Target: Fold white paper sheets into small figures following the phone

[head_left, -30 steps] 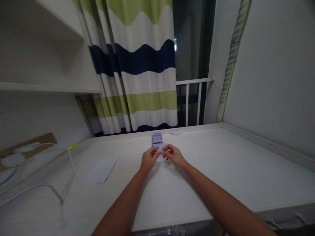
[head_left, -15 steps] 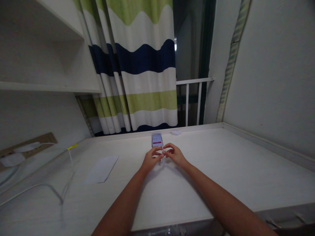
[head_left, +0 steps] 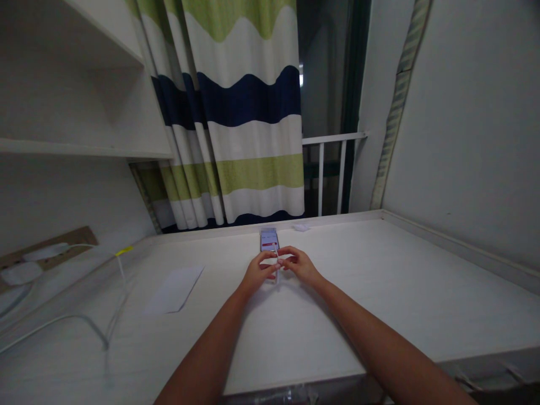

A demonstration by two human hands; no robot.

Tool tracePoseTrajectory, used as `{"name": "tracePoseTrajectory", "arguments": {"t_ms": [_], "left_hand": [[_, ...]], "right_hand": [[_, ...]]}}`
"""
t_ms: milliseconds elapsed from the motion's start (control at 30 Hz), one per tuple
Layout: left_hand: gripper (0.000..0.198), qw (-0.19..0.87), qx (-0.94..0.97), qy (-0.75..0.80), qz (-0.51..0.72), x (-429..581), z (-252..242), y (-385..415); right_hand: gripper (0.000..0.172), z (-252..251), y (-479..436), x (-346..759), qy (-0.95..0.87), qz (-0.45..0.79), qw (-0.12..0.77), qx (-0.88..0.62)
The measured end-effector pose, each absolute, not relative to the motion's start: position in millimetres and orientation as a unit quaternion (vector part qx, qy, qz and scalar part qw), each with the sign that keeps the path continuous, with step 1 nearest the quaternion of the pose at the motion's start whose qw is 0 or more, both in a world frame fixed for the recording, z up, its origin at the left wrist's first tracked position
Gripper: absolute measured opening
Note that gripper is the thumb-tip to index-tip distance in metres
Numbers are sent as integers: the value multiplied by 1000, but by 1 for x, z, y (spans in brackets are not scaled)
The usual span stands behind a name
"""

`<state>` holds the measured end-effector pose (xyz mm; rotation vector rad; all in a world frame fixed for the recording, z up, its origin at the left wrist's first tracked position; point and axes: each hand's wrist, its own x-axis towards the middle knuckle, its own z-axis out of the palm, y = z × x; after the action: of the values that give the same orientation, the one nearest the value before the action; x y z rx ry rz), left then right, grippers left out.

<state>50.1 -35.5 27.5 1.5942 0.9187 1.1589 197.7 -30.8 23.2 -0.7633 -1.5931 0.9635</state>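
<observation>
You are holding a narrow piece of white paper [head_left: 277,275] between your two hands, just over the middle of the table [head_left: 379,270] and at the near end of a smartphone [head_left: 269,239]. Your left hand [head_left: 256,271] is sitting at the left of the paper, its grip pinching it between thumb and fingers. Your right hand [head_left: 301,266] is facing it, that grip pinching the paper from the right — the two sets of fingertips are nearly meeting there. The paper is showing almost edge-on, so you are not getting a clear look at any folds.

The smartphone is lying face up, its screen glowing with a red bar across the lower part. Beyond it to the right, a crumpled white scrap [head_left: 301,228] is resting near the table's back edge. Well to the left of your hands, a white sheet of paper [head_left: 175,292] is lying flat. Farther left, a pale cable [head_left: 80,318] is curving over the table — and a striped curtain [head_left: 257,135] is hanging behind, beside a white railing [head_left: 321,180].
</observation>
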Motion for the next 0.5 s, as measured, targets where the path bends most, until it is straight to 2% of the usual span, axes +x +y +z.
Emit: {"name": "tracePoseTrajectory", "arguments": {"t_ms": [500], "left_hand": [[36, 479, 641, 357, 481, 49, 25, -33]], "right_hand": [[26, 25, -32, 197, -657, 411, 540, -327]]}}
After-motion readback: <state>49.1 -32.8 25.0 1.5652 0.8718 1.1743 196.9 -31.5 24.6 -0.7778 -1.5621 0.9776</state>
